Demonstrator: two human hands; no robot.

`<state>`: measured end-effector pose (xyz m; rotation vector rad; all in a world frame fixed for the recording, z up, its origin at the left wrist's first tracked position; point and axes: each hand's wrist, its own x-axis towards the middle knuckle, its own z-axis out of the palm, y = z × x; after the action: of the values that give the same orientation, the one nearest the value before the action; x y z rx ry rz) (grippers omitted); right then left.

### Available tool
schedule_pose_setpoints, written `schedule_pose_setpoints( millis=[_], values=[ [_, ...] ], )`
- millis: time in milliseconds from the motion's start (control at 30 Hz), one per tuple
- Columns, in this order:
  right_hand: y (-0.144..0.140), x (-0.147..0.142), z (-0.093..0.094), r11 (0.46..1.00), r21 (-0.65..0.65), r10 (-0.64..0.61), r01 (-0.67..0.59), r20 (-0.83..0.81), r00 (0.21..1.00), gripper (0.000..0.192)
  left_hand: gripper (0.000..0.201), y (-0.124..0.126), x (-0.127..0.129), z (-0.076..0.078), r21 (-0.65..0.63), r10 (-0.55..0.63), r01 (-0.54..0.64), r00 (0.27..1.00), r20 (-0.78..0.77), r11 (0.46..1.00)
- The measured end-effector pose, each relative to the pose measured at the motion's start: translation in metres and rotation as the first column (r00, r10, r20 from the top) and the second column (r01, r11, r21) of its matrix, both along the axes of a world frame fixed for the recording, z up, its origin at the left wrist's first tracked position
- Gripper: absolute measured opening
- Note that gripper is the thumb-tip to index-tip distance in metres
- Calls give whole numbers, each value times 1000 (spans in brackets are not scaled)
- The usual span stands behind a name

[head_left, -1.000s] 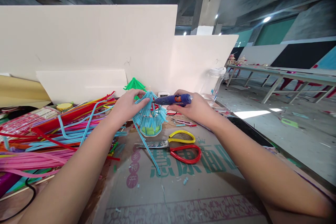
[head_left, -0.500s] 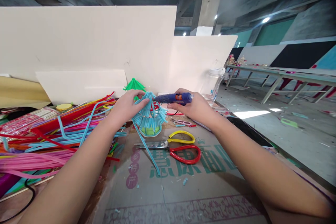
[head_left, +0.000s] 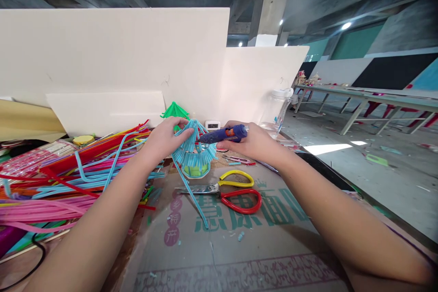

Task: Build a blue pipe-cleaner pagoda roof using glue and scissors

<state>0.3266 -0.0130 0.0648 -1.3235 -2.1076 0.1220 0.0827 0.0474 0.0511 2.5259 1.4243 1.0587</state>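
Note:
My left hand [head_left: 166, 139] grips the left side of a small blue model [head_left: 193, 150] built of cut straws, which stands upright on the cardboard sheet [head_left: 219, 242]. A long blue straw [head_left: 191, 194] runs from the model down toward me. My right hand [head_left: 251, 142] holds a blue glue gun [head_left: 221, 134] with an orange trigger. Its nozzle points left and touches the model's upper right side.
A heap of coloured straws [head_left: 68, 173] fills the left of the table. Scissors [head_left: 229, 194] with yellow and red handles lie just in front of the model. A green paper umbrella [head_left: 175, 110], white boards [head_left: 112, 54] and a clear jar [head_left: 278, 108] stand behind. A black cable [head_left: 37, 260] lies at the near left.
The glue gun rose slightly half a second ago, then came down again with its nozzle tilted lower against the model. My left hand has stayed on the model.

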Motion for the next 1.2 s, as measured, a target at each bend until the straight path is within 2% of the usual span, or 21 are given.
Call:
schedule_pose_setpoints(
  millis=[433, 933, 1200],
  values=[
    [2, 3, -2, 989, 16, 145, -144, -2, 990, 41, 44, 0, -1, -1, 21, 5, -5, 1000, 0, 1000],
    [6, 3, -8, 1000, 21, 14, -14, 4, 1000, 42, 45, 2, -1, -1, 11, 19, -19, 1000, 6, 1000],
    [7, 2, -10, 1000, 17, 25, -25, 7, 1000, 41, 45, 2, 0, -2, 21, 31, -31, 1000, 5, 999]
  ],
)
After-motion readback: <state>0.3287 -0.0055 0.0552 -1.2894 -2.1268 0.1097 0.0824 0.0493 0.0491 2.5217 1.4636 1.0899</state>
